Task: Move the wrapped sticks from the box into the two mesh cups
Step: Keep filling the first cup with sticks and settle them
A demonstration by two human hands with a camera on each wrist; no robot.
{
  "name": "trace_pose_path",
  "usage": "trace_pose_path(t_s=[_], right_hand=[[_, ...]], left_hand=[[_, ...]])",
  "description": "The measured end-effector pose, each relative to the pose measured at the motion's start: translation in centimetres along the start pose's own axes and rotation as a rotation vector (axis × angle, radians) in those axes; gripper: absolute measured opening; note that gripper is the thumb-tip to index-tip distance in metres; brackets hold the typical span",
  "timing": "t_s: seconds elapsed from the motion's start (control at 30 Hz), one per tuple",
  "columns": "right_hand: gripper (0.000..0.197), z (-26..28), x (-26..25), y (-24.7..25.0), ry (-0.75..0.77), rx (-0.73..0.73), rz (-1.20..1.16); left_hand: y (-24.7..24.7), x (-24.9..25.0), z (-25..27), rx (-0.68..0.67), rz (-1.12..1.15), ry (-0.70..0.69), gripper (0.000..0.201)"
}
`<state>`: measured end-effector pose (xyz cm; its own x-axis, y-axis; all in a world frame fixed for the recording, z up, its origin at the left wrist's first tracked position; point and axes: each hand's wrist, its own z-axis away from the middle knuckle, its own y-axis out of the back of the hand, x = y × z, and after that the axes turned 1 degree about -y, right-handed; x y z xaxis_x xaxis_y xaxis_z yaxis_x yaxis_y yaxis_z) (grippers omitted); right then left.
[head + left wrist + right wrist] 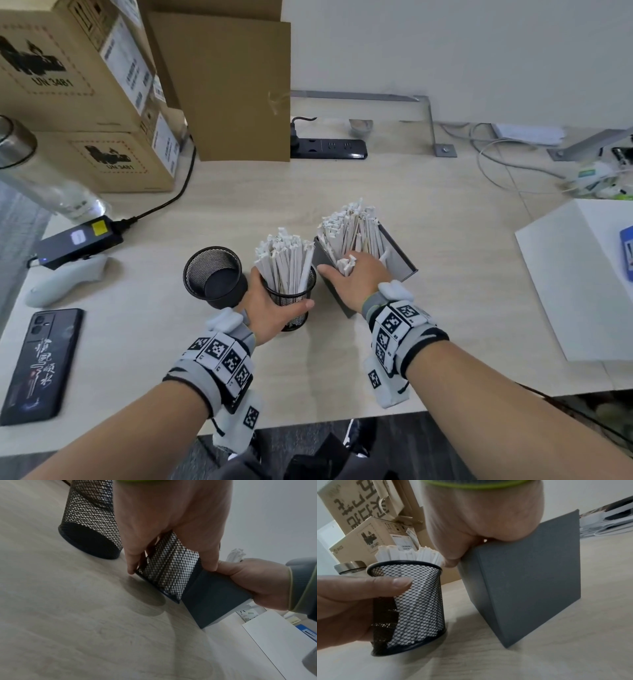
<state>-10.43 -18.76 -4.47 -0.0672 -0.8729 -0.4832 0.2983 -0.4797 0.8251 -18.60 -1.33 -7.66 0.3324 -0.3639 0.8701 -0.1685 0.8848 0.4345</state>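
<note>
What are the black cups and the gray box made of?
The mesh cups look like black-coated metal wire: you can see through the tiny holes, and the rims are solid. The gray box looks like matte cardboard, with flat, dull sides and sharp folded edges, though that is less certain.

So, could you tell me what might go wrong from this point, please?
1. The grey box stands tilted under the right hand; it might tip and spill its wrapped sticks.
2. The full mesh cup, gripped by the left hand, is packed; more sticks may not fit or could fall out.
3. The empty mesh cup stands close beside it and could get knocked.
</note>
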Motion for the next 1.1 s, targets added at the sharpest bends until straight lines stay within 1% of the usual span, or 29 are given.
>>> trace_pose_path(t_s=[0.07, 0.13, 0.27, 0.37, 0.4, 0.47, 0.57, 0.63, 0.7, 0.77, 0.8, 0.83, 0.87, 0.9, 0.93, 0.97, 1.03, 1.07, 1.1], right_hand=[[0.050, -0.2, 0.4, -0.1, 0.001, -0.037, 0.043], [0.052, -0.3, 0.7, -0.1, 0.023, -0.051, 0.029], [0.052, -0.1, 0.5, 0.9, 0.089, -0.003, 0.003], [0.059, -0.4, 0.8, 2.2, -0.004, 0.072, -0.091], [0.063, -0.5, 0.8, 2.8, -0.036, 0.116, -0.161], [0.062, -0.4, 0.0, 4.3, -0.061, 0.221, -0.353], [0.059, 0.1, -2.3, 6.5, -0.085, 0.330, -0.740], [0.053, 0.5, -3.9, 7.4, -0.085, 0.323, -1.000], [0.053, 0.9, -5.3, 7.5, -0.062, 0.282, -1.119], [0.054, 1.6, -6.4, 6.8, -0.040, 0.203, -1.097], [0.052, 2.1, -6.7, 6.3, -0.018, 0.156, -1.050], [0.046, 2.5, -6.6, 5.6, 0.017, 0.107, -0.976], [0.035, 2.8, -6.5, 4.9, 0.066, 0.061, -0.873], [0.024, 3.2, -6.3, 4.4, 0.119, 0.031, -0.764], [0.019, 3.3, -6.1, 4.0, 0.164, 0.026, -0.659], [0.020, 3.3, -5.9, 3.8, 0.190, 0.048, -0.575], [0.022, 3.2, -5.9, 3.9, 0.234, 0.150, -0.497], [0.025, 3.1, -5.9, 4.0, 0.265, 0.206, -0.470], [0.032, 3.0, -5.7, 4.0, 0.292, 0.229, -0.430]], left_hand=[[0.0, 0.2, 0.1, -0.003, 0.002, -0.006, 0.096], [0.0, 0.4, 0.2, -0.014, 0.000, -0.012, 0.096], [0.4, 0.7, 0.4, -0.020, 0.015, -0.002, 0.092], [0.7, 1.0, 0.6, -0.022, 0.025, -0.009, 0.087], [0.7, 1.1, 0.6, -0.024, 0.029, -0.024, 0.086], [0.7, 1.4, 0.7, -0.045, 0.037, -0.047, 0.082], [0.5, 1.7, 0.9, -0.067, 0.044, -0.081, 0.076], [0.4, 1.7, 1.0, -0.084, 0.041, -0.098, 0.077], [0.3, 1.8, 1.1, -0.105, 0.037, -0.107, 0.078], [0.4, 2.1, 1.1, -0.114, 0.041, -0.114, 0.076], [0.4, 2.2, 1.0, -0.115, 0.046, -0.115, 0.074], [0.3, 2.4, 0.9, -0.114, 0.050, -0.117, 0.072], [0.4, 2.5, 0.8, -0.110, 0.054, -0.118, 0.071], [0.5, 2.6, 0.6, -0.103, 0.063, -0.121, 0.070], [0.6, 2.6, 0.4, -0.102, 0.067, -0.123, 0.070], [0.8, 2.7, 0.4, -0.107, 0.063, -0.121, 0.072], [1.1, 2.4, 0.3, -0.108, 0.045, -0.105, 0.072], [1.2, 2.3, 0.3, -0.105, 0.043, -0.099, 0.073], [1.1, 2.3, 0.4, -0.103, 0.044, -0.098, 0.073]])
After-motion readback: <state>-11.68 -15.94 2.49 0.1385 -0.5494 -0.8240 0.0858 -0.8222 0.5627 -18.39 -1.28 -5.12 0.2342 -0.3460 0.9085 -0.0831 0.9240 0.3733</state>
